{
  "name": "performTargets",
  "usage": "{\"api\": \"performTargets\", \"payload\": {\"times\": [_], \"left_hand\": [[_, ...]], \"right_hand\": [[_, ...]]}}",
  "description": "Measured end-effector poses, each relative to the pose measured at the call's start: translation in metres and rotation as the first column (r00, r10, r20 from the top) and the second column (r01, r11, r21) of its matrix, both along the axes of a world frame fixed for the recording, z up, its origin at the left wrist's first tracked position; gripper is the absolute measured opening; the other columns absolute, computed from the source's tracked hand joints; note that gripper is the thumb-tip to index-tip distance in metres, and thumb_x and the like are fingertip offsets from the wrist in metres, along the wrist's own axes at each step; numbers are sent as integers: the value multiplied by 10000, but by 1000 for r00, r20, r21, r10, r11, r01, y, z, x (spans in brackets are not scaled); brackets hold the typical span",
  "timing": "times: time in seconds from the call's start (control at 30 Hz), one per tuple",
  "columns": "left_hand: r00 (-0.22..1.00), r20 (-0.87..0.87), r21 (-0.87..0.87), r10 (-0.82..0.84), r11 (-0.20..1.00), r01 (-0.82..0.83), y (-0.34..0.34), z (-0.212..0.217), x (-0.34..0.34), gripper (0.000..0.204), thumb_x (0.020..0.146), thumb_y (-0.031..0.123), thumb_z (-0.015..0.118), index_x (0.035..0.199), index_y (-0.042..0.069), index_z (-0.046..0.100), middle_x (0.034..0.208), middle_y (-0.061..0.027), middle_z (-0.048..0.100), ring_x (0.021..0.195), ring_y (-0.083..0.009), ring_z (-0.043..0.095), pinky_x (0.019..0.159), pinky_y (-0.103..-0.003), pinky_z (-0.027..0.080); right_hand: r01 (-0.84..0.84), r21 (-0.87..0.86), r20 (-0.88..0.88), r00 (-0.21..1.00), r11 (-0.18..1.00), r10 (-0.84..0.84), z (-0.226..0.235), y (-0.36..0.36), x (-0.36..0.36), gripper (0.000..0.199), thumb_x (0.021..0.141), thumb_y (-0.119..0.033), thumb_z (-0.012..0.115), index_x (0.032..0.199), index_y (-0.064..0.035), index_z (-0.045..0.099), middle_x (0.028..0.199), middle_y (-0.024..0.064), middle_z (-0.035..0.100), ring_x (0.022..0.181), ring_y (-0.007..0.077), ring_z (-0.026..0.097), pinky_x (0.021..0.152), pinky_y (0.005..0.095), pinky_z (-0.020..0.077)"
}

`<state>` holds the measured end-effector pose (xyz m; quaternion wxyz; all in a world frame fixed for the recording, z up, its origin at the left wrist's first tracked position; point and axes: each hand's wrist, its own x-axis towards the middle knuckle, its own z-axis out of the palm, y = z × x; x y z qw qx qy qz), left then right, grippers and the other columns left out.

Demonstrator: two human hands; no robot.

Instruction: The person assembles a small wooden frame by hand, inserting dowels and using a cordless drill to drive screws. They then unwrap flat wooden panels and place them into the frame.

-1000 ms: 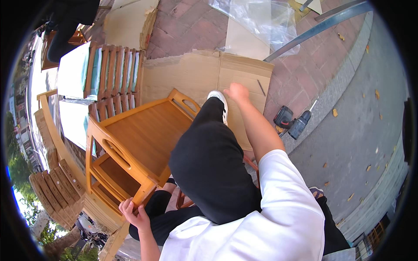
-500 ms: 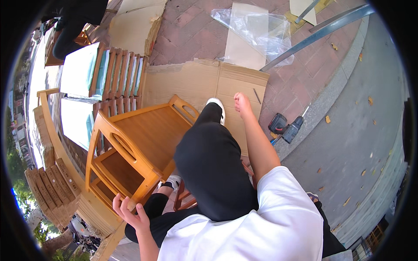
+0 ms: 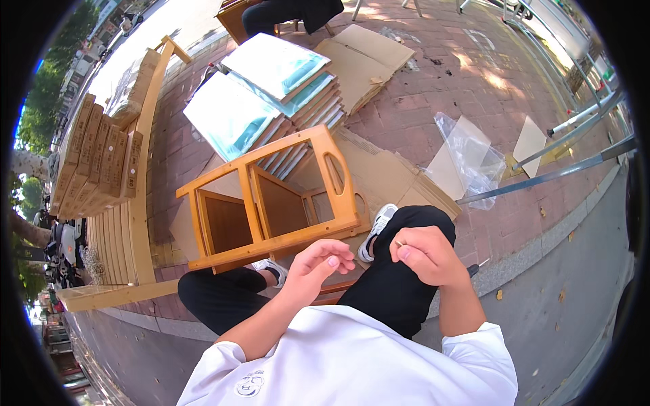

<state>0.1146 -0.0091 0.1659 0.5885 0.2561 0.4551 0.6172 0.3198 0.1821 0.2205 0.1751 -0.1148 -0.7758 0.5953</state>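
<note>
Holds the left hand (image 3: 321,265) loosely open, thumb apart from softly bent fingers, with nothing visible in its grasp. Curls the right hand (image 3: 429,257) into a fist, pinching a small item (image 3: 399,243) by thumb and forefinger, too tiny to identify. Has an orange-brown wooden frame (image 3: 250,203) just beyond the left hand, reaching off to its left, with an oval cutout at one end. Shows stacked panels (image 3: 233,115) past the frame, flat cardboard (image 3: 401,180) ahead of both hands, and clear plastic (image 3: 478,162) beyond the right hand.
</note>
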Motion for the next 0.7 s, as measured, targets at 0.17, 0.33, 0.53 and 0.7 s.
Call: {"api": "performTargets", "payload": {"times": [0.17,0.33,0.53,0.7], "left_hand": [[867,485,-63,111,994,-92,-23,-15,-15,312,1109,292,433,1225,51,594,1188,-103,672,1108,-240,658,1021,-424,525],[455,876,-139,159,987,-77,-56,-26,-46,405,1107,371,396,1257,49,591,1270,-110,644,1215,-269,606,1086,-449,477],[418,895,-139,156,988,-72,-74,4,-70,466,1121,423,323,1295,78,584,1242,-72,638,1197,-242,609,1047,-400,495],[339,936,-64,92,994,-93,-94,-29,-76,422,1128,405,358,1186,73,612,1108,-61,657,1055,-219,654,896,-357,563]], "right_hand": [[-42,-750,-20,999,660,40,-31,-80,-88,277,1034,-187,499,1044,25,678,697,-17,490,580,71,358,560,242,291],[120,-267,-46,990,956,-137,-44,-135,-147,140,1012,-126,576,1016,-12,657,906,53,671,822,196,631,731,348,497],[36,637,-80,997,770,20,-39,-178,-182,159,877,-64,682,1034,-42,695,974,108,675,890,317,638,762,401,516],[81,756,-189,977,649,97,-15,-201,-203,251,788,-100,653,1021,-11,675,1045,137,639,1038,353,598,925,503,465]]}}
